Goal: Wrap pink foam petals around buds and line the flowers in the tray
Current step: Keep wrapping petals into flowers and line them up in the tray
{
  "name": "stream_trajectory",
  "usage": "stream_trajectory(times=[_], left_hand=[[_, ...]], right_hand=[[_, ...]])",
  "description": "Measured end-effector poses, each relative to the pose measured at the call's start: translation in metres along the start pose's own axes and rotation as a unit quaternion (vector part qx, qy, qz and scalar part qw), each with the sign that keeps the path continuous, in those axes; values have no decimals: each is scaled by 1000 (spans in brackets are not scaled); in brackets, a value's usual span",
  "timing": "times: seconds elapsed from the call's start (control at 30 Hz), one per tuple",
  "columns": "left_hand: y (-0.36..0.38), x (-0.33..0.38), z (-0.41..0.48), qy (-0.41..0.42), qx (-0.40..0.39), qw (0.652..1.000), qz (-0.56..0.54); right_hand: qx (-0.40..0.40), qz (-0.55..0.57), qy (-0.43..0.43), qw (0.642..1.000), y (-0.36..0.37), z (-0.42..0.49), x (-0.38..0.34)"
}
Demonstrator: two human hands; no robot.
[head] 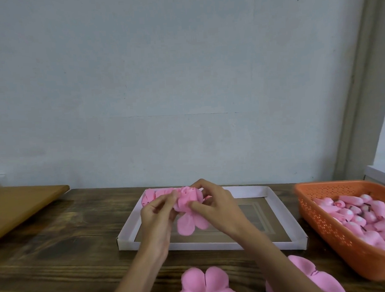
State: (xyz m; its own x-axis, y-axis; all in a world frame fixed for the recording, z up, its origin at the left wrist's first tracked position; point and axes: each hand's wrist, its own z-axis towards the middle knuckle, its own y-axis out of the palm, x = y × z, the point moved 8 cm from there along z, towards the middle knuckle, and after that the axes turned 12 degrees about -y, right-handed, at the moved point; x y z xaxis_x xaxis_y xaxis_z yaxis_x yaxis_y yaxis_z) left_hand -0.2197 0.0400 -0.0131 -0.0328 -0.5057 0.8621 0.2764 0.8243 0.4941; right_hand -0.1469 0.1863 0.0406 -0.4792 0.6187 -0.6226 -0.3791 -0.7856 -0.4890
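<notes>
Currently both hands are up over the tray (202, 247), working one flower (187, 198). The left hand (157, 215) pinches its left edge, fingers curled. The right hand (216, 208) grips it from the right, thumb underneath and fingers curled over the top. The flower sits between the two hands, off the tray floor, and its loose petals (187, 224) hang below the grip. Just beyond the left hand, finished flowers (150, 195) lie in the tray's far left corner. An orange basket (329, 228) full of pink buds (366, 217) sits well right of the right hand. On the tabletop (70, 239), closer in than the hands, there's a petal stack (204, 282) between the forearms. A second petal stack (307, 275) is partly hidden by the right forearm. A wooden board (20, 206) lies far left of the left hand.
</notes>
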Motion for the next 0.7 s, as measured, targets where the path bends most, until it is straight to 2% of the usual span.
stream_trajectory(times=[0.13, 0.27, 0.37, 0.57, 0.7], left_hand=[[0, -2, 3, -39, -18, 999, -29], [-1, -4, 6, -46, 6, 997, -56], [2, -11, 8, -73, -16, 994, -79], [6, -30, 4, -166, -24, 979, -112], [7, -36, -2, -171, 7, 972, -159]], right_hand=[[-3, 97, 21, 995, 5, -1, 2], [-24, 131, 28, 991, 14, -1, 1], [-45, 148, 35, 987, 25, -2, 0], [-54, 53, 16, 997, 37, -4, -5], [-68, -10, -23, 997, 39, -6, -15]])
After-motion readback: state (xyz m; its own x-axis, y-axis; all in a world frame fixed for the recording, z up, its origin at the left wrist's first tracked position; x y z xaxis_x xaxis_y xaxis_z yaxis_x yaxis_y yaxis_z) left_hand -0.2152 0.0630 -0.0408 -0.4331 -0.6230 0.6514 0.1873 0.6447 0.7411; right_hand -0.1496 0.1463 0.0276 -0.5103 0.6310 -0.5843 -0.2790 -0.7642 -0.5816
